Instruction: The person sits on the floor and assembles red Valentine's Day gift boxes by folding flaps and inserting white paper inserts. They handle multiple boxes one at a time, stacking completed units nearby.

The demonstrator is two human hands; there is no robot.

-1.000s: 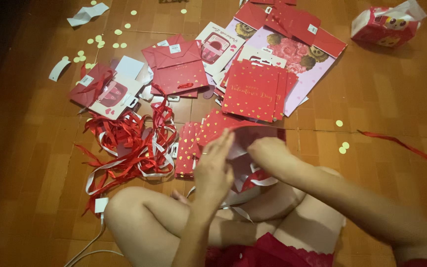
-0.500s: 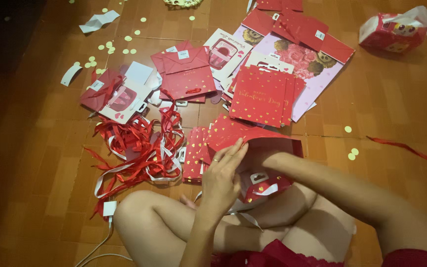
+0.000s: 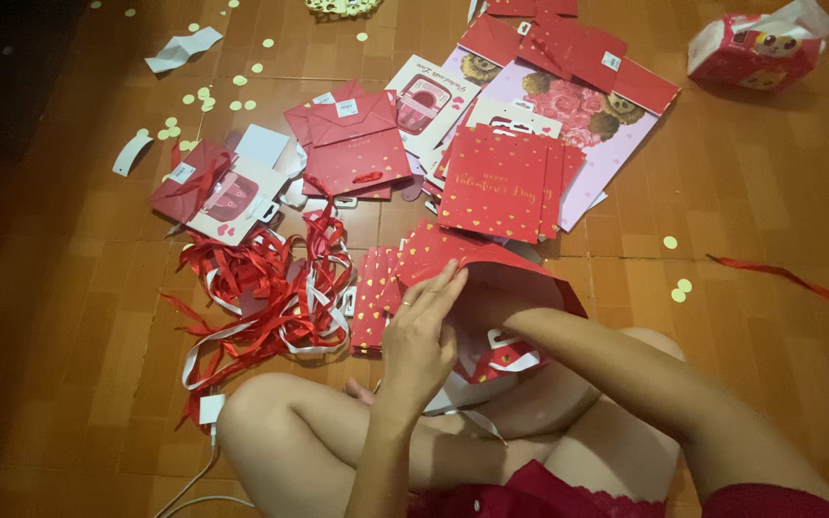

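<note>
The red paper gift bag [image 3: 501, 278] with small gold hearts lies over the person's crossed legs, its mouth turned toward the right arm. The left hand [image 3: 421, 331] presses against the bag's near left edge, fingers together and pointing up and away, thumb tucked behind; it steadies the paper more than it clasps it. The right hand is inside the bag and hidden, so whether it is closed or spread cannot be told; only the right forearm [image 3: 616, 360] shows, running from the lower right up into the opening. Just under the bag, white and red ribbon ends trail over the knees. Left of the left hand lies a tangle of red and white ribbons [image 3: 271, 288]. Beyond the bag, away from the person, sits a flat stack of red bags [image 3: 506, 182], with more folded bags and paper confetti scattered on the wooden floor [image 3: 769, 192].
</note>
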